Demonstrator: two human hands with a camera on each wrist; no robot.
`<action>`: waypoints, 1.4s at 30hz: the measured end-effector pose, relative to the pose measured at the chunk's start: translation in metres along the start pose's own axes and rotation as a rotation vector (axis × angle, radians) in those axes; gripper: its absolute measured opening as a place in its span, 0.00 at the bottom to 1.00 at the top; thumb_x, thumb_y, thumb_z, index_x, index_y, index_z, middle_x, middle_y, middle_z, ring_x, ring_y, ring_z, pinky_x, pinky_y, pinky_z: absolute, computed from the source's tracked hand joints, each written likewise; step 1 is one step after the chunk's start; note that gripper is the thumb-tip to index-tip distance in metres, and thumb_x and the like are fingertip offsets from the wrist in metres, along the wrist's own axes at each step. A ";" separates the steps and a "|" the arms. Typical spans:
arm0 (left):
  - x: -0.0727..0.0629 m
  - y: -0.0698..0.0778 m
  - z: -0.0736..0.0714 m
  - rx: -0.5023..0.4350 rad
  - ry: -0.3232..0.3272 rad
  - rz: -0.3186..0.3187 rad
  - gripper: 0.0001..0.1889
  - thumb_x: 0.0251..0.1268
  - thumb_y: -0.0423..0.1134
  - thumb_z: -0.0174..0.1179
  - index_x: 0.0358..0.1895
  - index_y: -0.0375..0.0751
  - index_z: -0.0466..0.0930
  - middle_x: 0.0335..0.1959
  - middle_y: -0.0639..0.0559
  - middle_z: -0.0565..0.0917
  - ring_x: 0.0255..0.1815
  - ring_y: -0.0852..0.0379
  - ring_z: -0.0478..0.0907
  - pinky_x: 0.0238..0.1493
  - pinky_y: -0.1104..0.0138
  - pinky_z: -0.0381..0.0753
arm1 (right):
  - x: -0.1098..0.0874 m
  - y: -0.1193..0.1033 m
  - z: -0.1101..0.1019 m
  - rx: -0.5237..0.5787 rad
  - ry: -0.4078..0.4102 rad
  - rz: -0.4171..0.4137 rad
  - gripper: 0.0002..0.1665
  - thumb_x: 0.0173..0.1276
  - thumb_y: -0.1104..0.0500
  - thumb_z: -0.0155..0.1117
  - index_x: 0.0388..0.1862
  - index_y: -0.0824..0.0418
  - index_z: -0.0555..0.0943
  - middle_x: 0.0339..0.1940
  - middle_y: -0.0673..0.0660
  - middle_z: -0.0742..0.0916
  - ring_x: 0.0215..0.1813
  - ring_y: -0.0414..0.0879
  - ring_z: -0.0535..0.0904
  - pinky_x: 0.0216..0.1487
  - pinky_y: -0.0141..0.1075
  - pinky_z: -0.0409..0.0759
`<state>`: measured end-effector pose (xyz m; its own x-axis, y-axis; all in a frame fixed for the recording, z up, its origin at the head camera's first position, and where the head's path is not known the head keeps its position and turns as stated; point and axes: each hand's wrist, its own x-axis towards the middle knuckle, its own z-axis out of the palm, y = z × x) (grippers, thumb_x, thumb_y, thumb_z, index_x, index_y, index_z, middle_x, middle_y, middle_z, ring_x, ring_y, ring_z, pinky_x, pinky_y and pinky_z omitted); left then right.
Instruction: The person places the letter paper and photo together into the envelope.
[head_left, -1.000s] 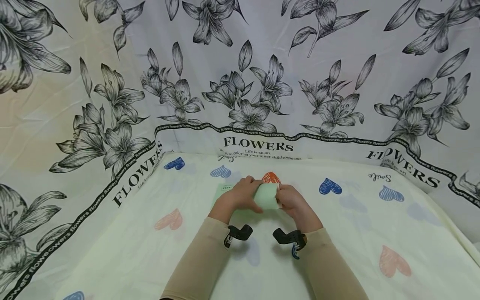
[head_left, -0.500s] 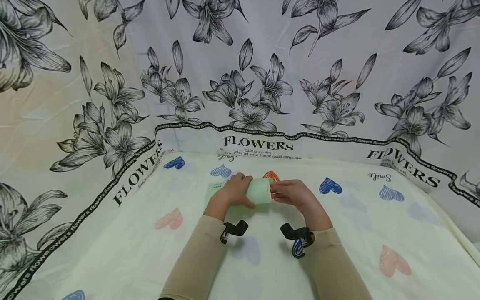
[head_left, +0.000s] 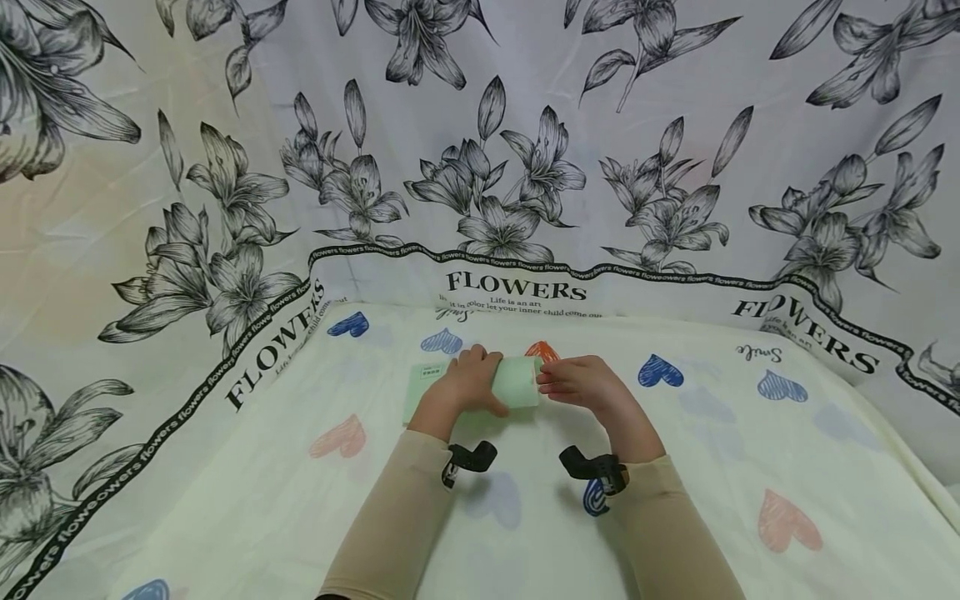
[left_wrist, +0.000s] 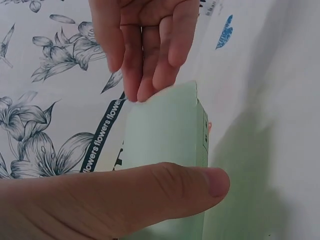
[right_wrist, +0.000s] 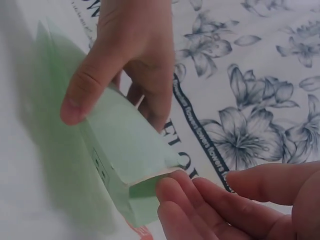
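Note:
A pale green paper box [head_left: 519, 383] with a small printed label lies on its side on the cloth. My left hand [head_left: 467, 385] grips it across the middle, with the thumb [left_wrist: 195, 182] along the near side and the other fingers over the far side. In the right wrist view the box's right end [right_wrist: 142, 200] gapes, showing its green inside. My right hand [head_left: 583, 383] is at this end, palm turned up in the left wrist view. Its extended fingers [left_wrist: 147, 65] reach the rim, while the thumb [right_wrist: 270, 182] stays apart from the box.
A white cloth [head_left: 420, 533] printed with coloured hearts covers the surface. Behind it hangs a flower-printed curtain [head_left: 660, 75] with a black lettered band. Black camera mounts [head_left: 471, 457] sit on both wrists, above the cloth.
The box has shifted left with my left hand. My right hand, earlier curled close at the box's right end, has drawn back a little and its fingers have straightened.

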<state>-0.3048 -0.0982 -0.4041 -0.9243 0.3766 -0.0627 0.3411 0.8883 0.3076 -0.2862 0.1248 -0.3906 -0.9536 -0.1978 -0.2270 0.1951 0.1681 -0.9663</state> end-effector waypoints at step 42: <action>0.007 0.015 0.018 -0.006 -0.145 0.069 0.49 0.53 0.51 0.79 0.79 0.48 0.64 0.70 0.40 0.70 0.72 0.39 0.65 0.72 0.37 0.56 | 0.001 0.001 -0.026 -0.200 0.078 0.024 0.42 0.83 0.46 0.53 0.82 0.67 0.52 0.58 0.68 0.85 0.54 0.58 0.86 0.59 0.51 0.80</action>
<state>-0.3034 -0.0772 -0.4167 -0.8640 0.4711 -0.1776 0.4015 0.8576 0.3214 -0.2927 0.1499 -0.3888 -0.9656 -0.1173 -0.2320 0.1760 0.3618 -0.9155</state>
